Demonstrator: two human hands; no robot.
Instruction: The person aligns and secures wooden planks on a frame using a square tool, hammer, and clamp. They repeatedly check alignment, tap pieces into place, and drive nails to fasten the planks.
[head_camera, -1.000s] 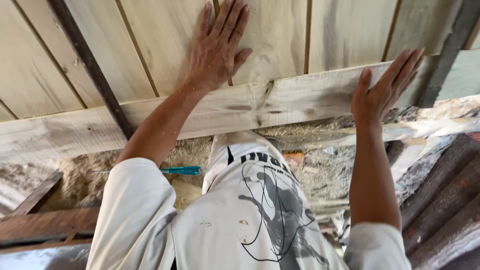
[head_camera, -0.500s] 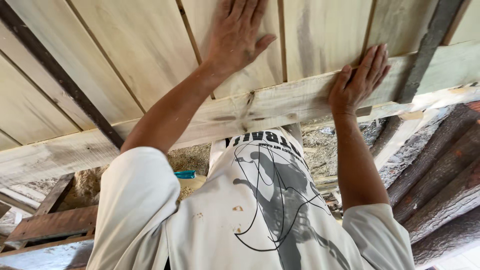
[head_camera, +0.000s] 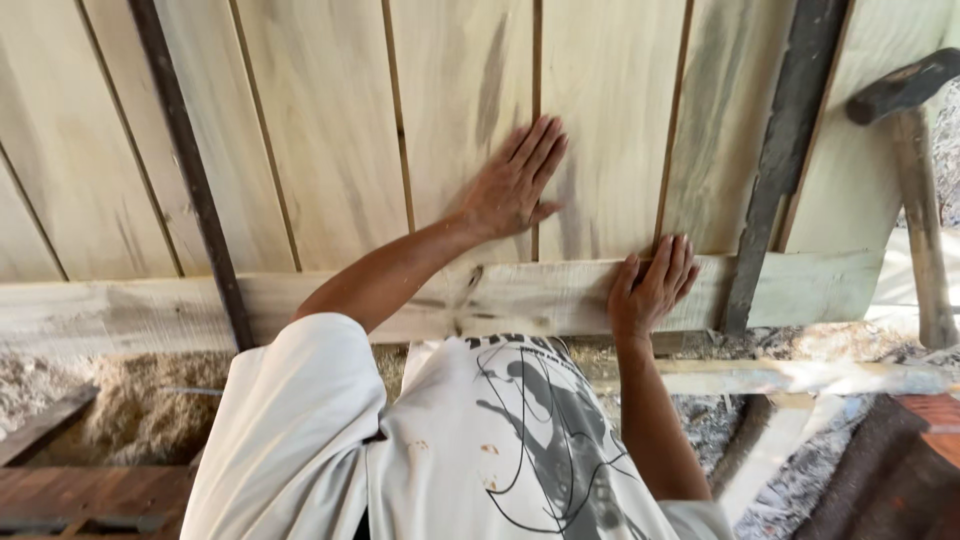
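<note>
Head view: left hand (head_camera: 515, 185) flat on wall planks (head_camera: 460, 120), right hand (head_camera: 652, 288) on crossboard (head_camera: 500, 300), fingers spread.

Pale vertical boards (head_camera: 470, 110) are standing edge to edge, grey-streaked, under the left hand (head_camera: 515, 185), whose flat palm is pressing on a seam. A rough horizontal plank (head_camera: 500, 300) is running crosswise just below that hand, beneath the right hand (head_camera: 650, 290) gripping its upper edge.

Your left hand (head_camera: 515, 185) is lying on the upright planks (head_camera: 460, 120); your right hand (head_camera: 650, 290) is resting lower, on the crosswise board (head_camera: 480, 300); a hammer (head_camera: 910, 150) is leaning far right.
</note>
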